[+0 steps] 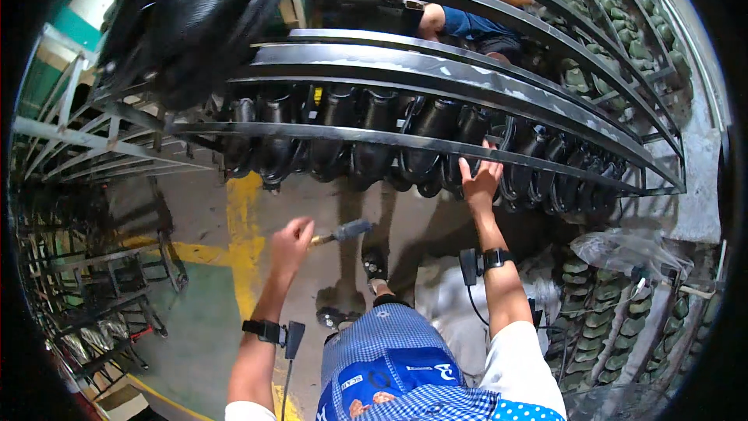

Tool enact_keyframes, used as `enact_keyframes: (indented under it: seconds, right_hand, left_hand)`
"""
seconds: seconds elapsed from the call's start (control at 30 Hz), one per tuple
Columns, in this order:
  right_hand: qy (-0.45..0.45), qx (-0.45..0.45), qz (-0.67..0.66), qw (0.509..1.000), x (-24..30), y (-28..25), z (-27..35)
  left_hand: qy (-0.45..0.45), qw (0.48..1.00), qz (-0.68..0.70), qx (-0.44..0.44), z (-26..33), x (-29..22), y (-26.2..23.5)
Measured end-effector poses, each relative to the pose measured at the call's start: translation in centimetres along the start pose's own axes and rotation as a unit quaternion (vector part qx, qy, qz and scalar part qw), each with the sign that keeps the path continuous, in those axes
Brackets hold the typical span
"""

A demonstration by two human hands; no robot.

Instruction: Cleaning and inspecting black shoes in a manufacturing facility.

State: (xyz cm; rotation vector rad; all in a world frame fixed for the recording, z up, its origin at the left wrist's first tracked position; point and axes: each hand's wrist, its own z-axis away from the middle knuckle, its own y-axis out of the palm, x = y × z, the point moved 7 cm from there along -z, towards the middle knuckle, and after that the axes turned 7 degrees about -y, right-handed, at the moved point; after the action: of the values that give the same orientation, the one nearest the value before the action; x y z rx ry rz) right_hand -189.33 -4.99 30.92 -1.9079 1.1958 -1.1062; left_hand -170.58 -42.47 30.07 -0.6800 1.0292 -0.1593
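My left hand (pixel 293 243) is closed around the handle of a brush (pixel 352 230) with a dark head, held out over the floor in front of me. My right hand (pixel 481 181) reaches up to the metal rack, fingers apart at its lower rail (pixel 374 137), next to the black shoes (pixel 436 125). Whether its fingertips touch a shoe or just the rail I cannot tell. The shoes stand side by side in a long row along the rack.
Larger black shoes (pixel 210 15), blurred, are close at the upper left. Beyond the rack sits another person (pixel 471 19). Empty metal racks (pixel 93 265) stand at left. Green shoe-shaped pieces (pixel 600 304) fill racks at right, near clear plastic sheeting (pixel 631 253).
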Motion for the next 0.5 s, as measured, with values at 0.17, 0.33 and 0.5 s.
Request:
enact_keyframes:
  seconds: [0.17, 0.33, 0.5]
  right_hand:
    - [-0.043, 0.094, 0.132, 0.986, -1.2, 2.2, -5.1]
    - [-0.016, 0.122, 0.077, 0.989, -2.9, 4.6, -7.7]
    - [-0.064, 0.196, 0.046, 0.977, 0.0, 5.3, -10.0]
  left_hand:
    - [0.141, 0.969, -0.2, 0.026, -5.8, -9.0, 2.7]
    - [0.342, 0.895, -0.268, -0.102, -10.2, -14.1, 5.0]
    - [0.357, 0.82, -0.439, -0.088, -14.4, -15.9, 6.9]
